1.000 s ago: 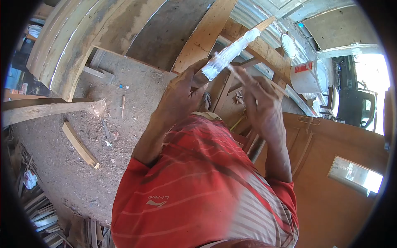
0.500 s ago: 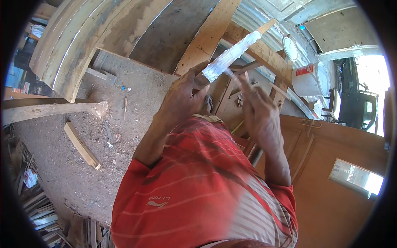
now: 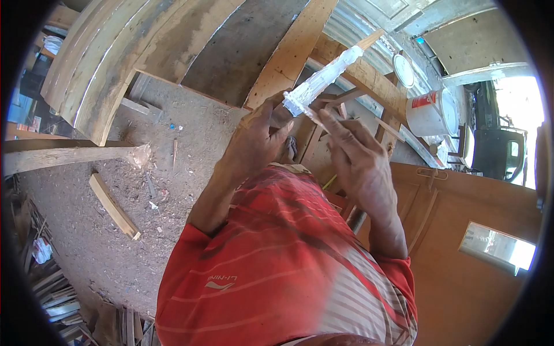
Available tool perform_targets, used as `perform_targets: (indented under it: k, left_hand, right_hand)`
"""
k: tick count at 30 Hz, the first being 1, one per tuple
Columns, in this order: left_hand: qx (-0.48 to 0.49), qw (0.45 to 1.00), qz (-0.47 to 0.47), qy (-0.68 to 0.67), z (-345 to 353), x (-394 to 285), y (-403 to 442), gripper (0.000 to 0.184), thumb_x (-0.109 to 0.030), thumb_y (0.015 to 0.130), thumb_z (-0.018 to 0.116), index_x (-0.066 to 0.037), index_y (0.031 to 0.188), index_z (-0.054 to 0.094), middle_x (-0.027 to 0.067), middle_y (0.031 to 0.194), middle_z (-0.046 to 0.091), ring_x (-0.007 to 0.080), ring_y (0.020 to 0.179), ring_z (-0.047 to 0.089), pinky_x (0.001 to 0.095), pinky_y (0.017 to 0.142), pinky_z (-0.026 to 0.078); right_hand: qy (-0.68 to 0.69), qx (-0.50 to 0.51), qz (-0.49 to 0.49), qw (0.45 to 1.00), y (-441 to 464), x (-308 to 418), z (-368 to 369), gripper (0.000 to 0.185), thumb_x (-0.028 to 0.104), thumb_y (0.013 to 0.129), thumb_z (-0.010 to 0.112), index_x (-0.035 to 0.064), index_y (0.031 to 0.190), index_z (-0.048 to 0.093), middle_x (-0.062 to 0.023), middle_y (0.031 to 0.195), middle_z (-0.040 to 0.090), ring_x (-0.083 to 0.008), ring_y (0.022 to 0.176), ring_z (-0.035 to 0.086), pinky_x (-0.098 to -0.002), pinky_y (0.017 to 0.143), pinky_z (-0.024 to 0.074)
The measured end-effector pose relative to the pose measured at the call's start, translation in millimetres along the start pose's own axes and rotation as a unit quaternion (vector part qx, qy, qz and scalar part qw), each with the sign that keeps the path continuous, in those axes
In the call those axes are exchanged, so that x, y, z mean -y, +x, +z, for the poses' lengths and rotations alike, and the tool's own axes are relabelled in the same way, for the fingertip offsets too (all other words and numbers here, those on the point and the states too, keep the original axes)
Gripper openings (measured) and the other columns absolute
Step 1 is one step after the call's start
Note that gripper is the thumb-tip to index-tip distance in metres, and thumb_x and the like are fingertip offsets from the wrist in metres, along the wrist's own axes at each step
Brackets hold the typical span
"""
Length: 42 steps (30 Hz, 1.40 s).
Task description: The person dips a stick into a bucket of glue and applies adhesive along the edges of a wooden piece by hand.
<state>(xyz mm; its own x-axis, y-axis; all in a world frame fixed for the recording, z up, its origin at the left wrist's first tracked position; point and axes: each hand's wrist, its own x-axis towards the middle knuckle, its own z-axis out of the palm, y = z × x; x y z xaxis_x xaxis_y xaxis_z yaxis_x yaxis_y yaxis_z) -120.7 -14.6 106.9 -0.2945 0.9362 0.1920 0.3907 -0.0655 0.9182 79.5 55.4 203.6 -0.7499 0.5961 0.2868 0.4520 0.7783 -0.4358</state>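
A narrow wooden piece (image 3: 370, 39) points up and to the right, its long face coated with thick white paste (image 3: 323, 77). My left hand (image 3: 252, 138) is wrapped round its lower end, fingers behind it and thumb at the side. My right hand (image 3: 359, 151) pinches a thin stick (image 3: 312, 116) smeared with white. The stick's tip touches the paste at the lower end of the coated face, close to my left fingers.
Long boards (image 3: 231, 49) lie across the top left. A white bucket (image 3: 431, 113) and a round white lid (image 3: 403, 70) are at the right, above a brown wooden door (image 3: 444, 230). On the dirt floor lies a wood offcut (image 3: 113, 206); scrap wood (image 3: 63, 308) is piled bottom left.
My right hand has shifted slightly, bringing the stick's tip down to the lower end of the paste. My left hand and the wooden piece stay nearly still.
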Motion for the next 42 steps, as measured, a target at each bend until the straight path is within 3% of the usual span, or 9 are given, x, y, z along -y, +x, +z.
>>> perform_targets:
  k: [6, 9, 15, 21, 25, 28, 31, 36, 42]
  left_hand:
    - [0.028, 0.999, -0.029, -0.029, -4, -3, 1, 0.057, -0.016, 0.098, 0.068, -0.005, 0.150, 0.047, 0.0220, 0.115, 0.072, 0.0328, 0.100, 0.075, 0.0425, 0.086, 0.057]
    - [0.004, 1.000, -0.006, -0.021, -1, 2, 1, 0.057, -0.016, 0.098, 0.070, -0.003, 0.148, 0.048, 0.0217, 0.112, 0.073, 0.0320, 0.097, 0.075, 0.0415, 0.084, 0.057]
    - [0.011, 1.000, -0.011, -0.021, -3, -1, 0, 0.057, -0.017, 0.097, 0.071, -0.001, 0.146, 0.049, 0.0209, 0.105, 0.074, 0.0329, 0.096, 0.075, 0.0409, 0.082, 0.057]
    - [0.008, 0.999, -0.041, -0.022, 1, 5, -5, 0.055, -0.017, 0.097, 0.072, 0.000, 0.144, 0.050, 0.0218, 0.106, 0.074, 0.0330, 0.097, 0.075, 0.0420, 0.084, 0.057]
    - [-0.004, 1.000, 0.008, -0.018, 2, 7, -4, 0.058, -0.012, 0.099, 0.068, -0.007, 0.152, 0.046, 0.0235, 0.113, 0.072, 0.0347, 0.100, 0.075, 0.0425, 0.086, 0.058]
    - [0.016, 0.997, -0.073, -0.017, -5, 1, -1, 0.051, -0.018, 0.097, 0.071, 0.002, 0.141, 0.053, 0.0227, 0.111, 0.074, 0.0299, 0.099, 0.074, 0.0402, 0.085, 0.056]
    - [0.024, 0.994, -0.097, -0.038, -5, -3, 2, 0.050, -0.016, 0.097, 0.071, 0.001, 0.140, 0.054, 0.0225, 0.113, 0.074, 0.0292, 0.102, 0.074, 0.0394, 0.086, 0.056]
    - [0.008, 0.998, -0.047, -0.034, -4, -5, 5, 0.052, -0.016, 0.096, 0.072, 0.003, 0.142, 0.053, 0.0225, 0.115, 0.074, 0.0288, 0.102, 0.074, 0.0390, 0.086, 0.056]
    - [0.021, 0.997, -0.077, -0.014, -7, -3, 5, 0.055, -0.017, 0.096, 0.072, 0.005, 0.142, 0.052, 0.0233, 0.116, 0.073, 0.0293, 0.105, 0.074, 0.0385, 0.087, 0.056]
  right_hand:
    - [-0.044, -0.019, 0.092, 0.995, 23, -31, -2, 0.039, 0.000, 0.096, 0.063, 0.0052, 0.135, 0.068, -0.0168, 0.098, 0.068, -0.0314, 0.085, 0.069, -0.0434, 0.076, 0.0537]
    - [-0.020, -0.015, 0.014, 1.000, 16, -12, 1, 0.046, -0.002, 0.093, 0.065, 0.0099, 0.138, 0.066, -0.0152, 0.104, 0.069, -0.0321, 0.083, 0.068, -0.0451, 0.075, 0.0566]
    - [0.124, 0.018, 0.032, 0.992, 12, 5, -10, 0.043, -0.002, 0.094, 0.061, 0.0104, 0.135, 0.068, -0.0184, 0.105, 0.070, -0.0342, 0.085, 0.067, -0.0451, 0.081, 0.0554]
    - [-0.046, -0.054, 0.136, 0.988, 35, -92, -3, 0.039, 0.003, 0.097, 0.058, 0.0088, 0.135, 0.068, -0.0202, 0.104, 0.070, -0.0389, 0.091, 0.070, -0.0473, 0.080, 0.0542]
    - [-0.079, -0.032, 0.117, 0.989, 42, -114, 2, 0.036, 0.006, 0.099, 0.059, 0.0027, 0.133, 0.068, -0.0216, 0.103, 0.070, -0.0359, 0.091, 0.071, -0.0423, 0.081, 0.0538]
    - [-0.058, -0.006, 0.074, 0.995, 45, -94, -2, 0.037, 0.006, 0.099, 0.057, 0.0025, 0.134, 0.067, -0.0212, 0.103, 0.069, -0.0366, 0.092, 0.071, -0.0430, 0.083, 0.0535]
    - [-0.028, -0.014, 0.080, 0.996, 48, -96, -10, 0.037, 0.005, 0.098, 0.058, 0.0062, 0.133, 0.068, -0.0201, 0.099, 0.069, -0.0365, 0.089, 0.070, -0.0443, 0.081, 0.0535]
    - [-0.061, -0.017, 0.094, 0.994, 70, -149, -8, 0.038, 0.002, 0.095, 0.062, 0.0113, 0.131, 0.071, -0.0176, 0.097, 0.069, -0.0361, 0.084, 0.069, -0.0470, 0.078, 0.0534]
    - [-0.017, 0.010, 0.014, 1.000, 46, -75, -4, 0.040, 0.001, 0.098, 0.059, 0.0078, 0.135, 0.069, -0.0192, 0.100, 0.068, -0.0328, 0.086, 0.069, -0.0429, 0.079, 0.0538]
